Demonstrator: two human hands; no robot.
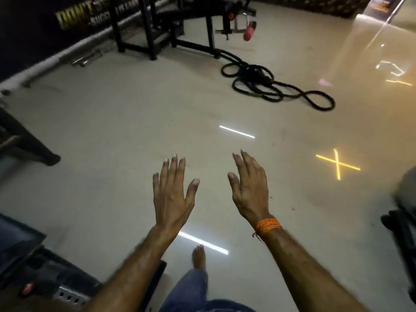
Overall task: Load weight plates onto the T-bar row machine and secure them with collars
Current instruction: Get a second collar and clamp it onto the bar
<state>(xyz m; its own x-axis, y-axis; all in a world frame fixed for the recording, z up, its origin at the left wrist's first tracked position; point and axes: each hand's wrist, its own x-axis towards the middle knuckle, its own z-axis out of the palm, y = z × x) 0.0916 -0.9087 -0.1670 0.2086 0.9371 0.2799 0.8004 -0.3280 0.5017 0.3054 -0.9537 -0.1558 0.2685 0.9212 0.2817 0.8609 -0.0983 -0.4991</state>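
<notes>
Fingers straight and spread, my left hand (173, 194) and right hand (249, 188) hover empty mid-frame above the glossy beige floor (135, 113); coiled black rope (265, 86) upper right.

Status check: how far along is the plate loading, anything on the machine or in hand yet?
Done: nothing visible; no plate or collar is in view. In hand: nothing; the left hand and right hand are open and empty, held out over the floor. Still to do: fetching plates, loading them, fitting collars. A black machine frame stands ahead past a coiled rope; whether it is the T-bar row, I cannot tell.
</notes>
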